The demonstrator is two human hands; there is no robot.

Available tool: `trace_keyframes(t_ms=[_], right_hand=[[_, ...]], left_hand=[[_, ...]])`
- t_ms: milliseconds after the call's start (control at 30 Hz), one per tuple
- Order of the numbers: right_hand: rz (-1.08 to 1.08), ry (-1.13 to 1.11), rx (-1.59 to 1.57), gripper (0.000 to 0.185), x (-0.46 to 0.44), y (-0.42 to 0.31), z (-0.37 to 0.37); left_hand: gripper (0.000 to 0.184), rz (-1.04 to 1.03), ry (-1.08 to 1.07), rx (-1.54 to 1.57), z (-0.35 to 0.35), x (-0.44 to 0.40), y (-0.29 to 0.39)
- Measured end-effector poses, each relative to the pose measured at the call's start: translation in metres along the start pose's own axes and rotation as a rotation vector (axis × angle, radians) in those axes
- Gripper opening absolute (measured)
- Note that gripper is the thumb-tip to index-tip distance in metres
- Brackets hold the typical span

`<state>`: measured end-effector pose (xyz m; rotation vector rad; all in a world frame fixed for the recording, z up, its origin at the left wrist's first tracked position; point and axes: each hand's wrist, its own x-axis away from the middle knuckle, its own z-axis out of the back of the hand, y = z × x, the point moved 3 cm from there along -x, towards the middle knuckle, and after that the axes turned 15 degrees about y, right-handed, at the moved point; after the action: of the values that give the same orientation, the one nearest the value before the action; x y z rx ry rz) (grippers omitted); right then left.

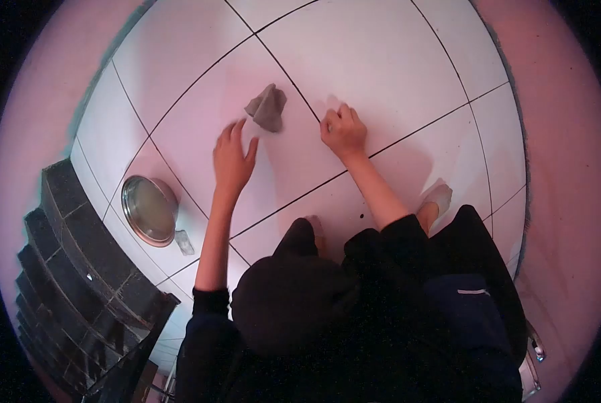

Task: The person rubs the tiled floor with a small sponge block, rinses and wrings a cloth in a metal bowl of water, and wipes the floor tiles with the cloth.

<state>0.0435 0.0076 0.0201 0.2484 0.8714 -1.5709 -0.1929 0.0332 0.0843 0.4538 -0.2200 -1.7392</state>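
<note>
A crumpled grey cloth (267, 109) stands bunched up on the white tiled floor, its folds rising to a point. Just short of it is my left hand (232, 160), fingers stretched out and thumb apart, holding nothing; its fingertips come close to the cloth's lower left edge. To the right of the cloth, my right hand (344, 132) is low over the floor with its fingers curled in. Whatever those fingers hold, if anything, is hidden from above.
At the left, a metal bowl (171, 200) with cloudy liquid sits on the tiles (394, 54). A small pale, flat piece (184, 242) lies beside it. Dark tiled steps (79, 269) run down the left side. Pink walls (562, 134) border the floor. My feet (436, 201) are below my hands.
</note>
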Motion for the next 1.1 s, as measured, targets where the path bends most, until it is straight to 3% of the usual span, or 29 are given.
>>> trace_keyframes(t_ms=[200, 333, 500, 767, 833, 900, 1100], right_hand=[[-0.004, 0.024, -0.034, 0.015, -0.031, 0.004, -0.031], [-0.111, 0.046, -0.003, 0.016, -0.003, 0.001, -0.004], [-0.125, -0.133, 0.008, 0.014, 0.059, -0.002, 0.053], [-0.067, 0.050, 0.002, 0.009, -0.028, 0.009, -0.027], [-0.048, 0.046, -0.005, 0.009, -0.037, 0.007, -0.032], [-0.130, 0.033, 0.046, 0.008, -0.033, 0.009, -0.028], [-0.096, -0.096, 0.113, 0.010, 0.043, 0.027, 0.039]], left_hand=[[0.043, 0.120, -0.009, -0.080, -0.053, -0.053, 0.049], [0.041, 0.187, 0.035, -0.053, -0.070, -0.037, 0.048], [0.037, 0.131, 0.048, 0.038, -0.072, -0.022, 0.039], [0.034, 0.099, 0.104, 0.045, -0.063, -0.028, 0.043], [0.036, 0.117, 0.013, 0.019, -0.060, -0.027, 0.049], [0.037, 0.130, 0.007, 0.011, -0.056, -0.027, 0.048], [0.035, 0.199, 0.037, 0.120, -0.055, -0.021, 0.048]])
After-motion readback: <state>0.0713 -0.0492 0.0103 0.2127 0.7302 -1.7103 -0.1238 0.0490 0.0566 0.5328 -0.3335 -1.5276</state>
